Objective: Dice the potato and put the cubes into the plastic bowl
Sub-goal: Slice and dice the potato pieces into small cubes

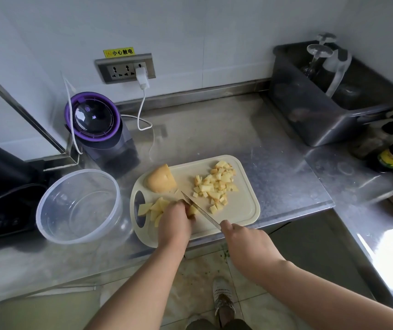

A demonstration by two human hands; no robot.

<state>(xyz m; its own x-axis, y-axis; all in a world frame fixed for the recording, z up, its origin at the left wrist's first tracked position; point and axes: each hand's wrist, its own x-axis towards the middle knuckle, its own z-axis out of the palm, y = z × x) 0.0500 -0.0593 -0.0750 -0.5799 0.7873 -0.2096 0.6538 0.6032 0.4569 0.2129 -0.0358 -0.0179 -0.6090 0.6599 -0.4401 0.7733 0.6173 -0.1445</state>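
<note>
The person wears a pale, seemingly woven shoe and dark trousers.

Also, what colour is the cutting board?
The cutting board is pale cream; the head view shows it.

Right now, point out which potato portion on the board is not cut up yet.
The big rounded chunk at the far left of the board; the others are cubes and slices.

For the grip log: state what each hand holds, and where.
Right hand grips the thin steel kitchen knife by its handle, hidden in the fist. Left hand pins, fingers curled, pale yellow potato strips on the cream plastic cutting board.
</note>
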